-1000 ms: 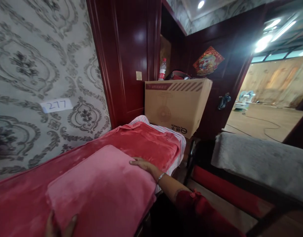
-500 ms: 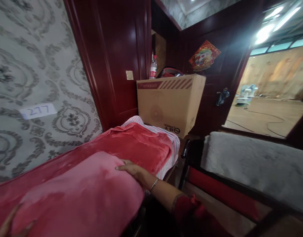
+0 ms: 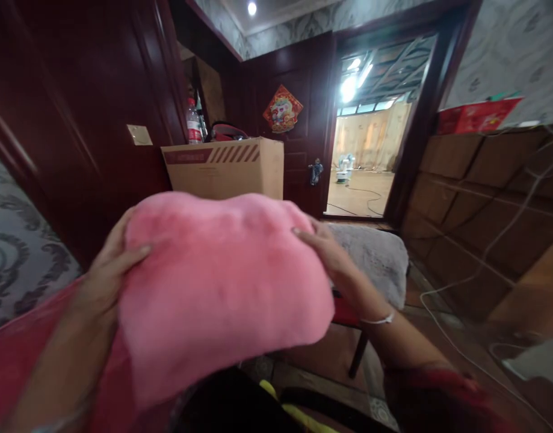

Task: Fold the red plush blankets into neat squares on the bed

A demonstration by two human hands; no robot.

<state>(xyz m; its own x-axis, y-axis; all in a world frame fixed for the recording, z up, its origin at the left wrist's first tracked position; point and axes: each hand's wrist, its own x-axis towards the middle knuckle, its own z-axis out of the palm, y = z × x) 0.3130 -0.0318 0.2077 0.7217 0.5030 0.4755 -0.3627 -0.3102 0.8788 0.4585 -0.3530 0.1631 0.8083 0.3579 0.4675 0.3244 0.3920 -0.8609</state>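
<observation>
A folded pink plush blanket is held up in front of me, off the bed. My left hand grips its left edge, thumb on top and fingers hidden behind the cloth. Over on the far side, my right hand clasps the right edge; a thin bracelet circles that wrist. Below at the left, the red bed cover shows.
A cardboard box stands behind the blanket with a water bottle and a red bag on top. A grey-cushioned chair sits to the right. An open doorway leads out; stacked boxes and a white cable line the right wall.
The pink blanket has been lifted off the bed and swung right, away from the wall. Both hands now grip its sides, and my view has turned toward the doorway.
</observation>
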